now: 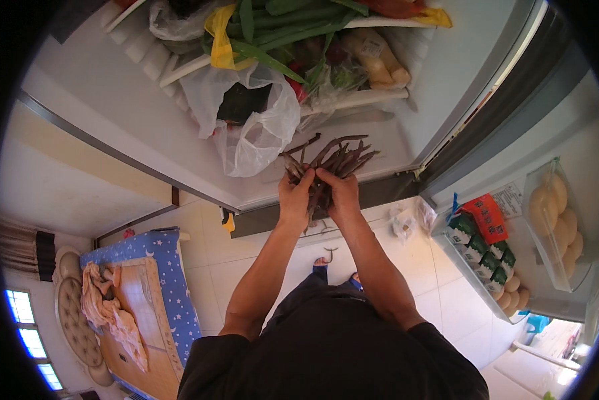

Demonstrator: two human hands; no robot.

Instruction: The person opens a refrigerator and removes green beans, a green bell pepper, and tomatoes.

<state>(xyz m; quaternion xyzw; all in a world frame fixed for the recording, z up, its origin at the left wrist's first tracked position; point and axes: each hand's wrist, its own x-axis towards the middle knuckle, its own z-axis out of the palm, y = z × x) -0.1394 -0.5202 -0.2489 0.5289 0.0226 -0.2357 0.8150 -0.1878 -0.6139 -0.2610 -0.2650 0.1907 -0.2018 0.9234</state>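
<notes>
A bundle of long purplish-brown bean pods (347, 156) is gripped between both hands at the front edge of the open refrigerator's bottom compartment (394, 142). My left hand (294, 195) closes around the left side of the bundle, thumb on top. On the other side, my right hand (343, 192) grips more pods, and the two thumb tips nearly meet. Pod ends fan out toward the refrigerator's interior, while others hang down between the palms. Just left of the pods sits a translucent white plastic bag (259, 142) with something dark in it.
Green leafy stalks (279, 30) and bagged produce crowd the shelves above. At right, the opened door holds eggs (554, 210) and green-and-white cartons (479, 250). Loose pods (331, 252) lie on the tiled floor near my feet, with a plastic bag (403, 223) nearby. A bed (144, 300) stands at left.
</notes>
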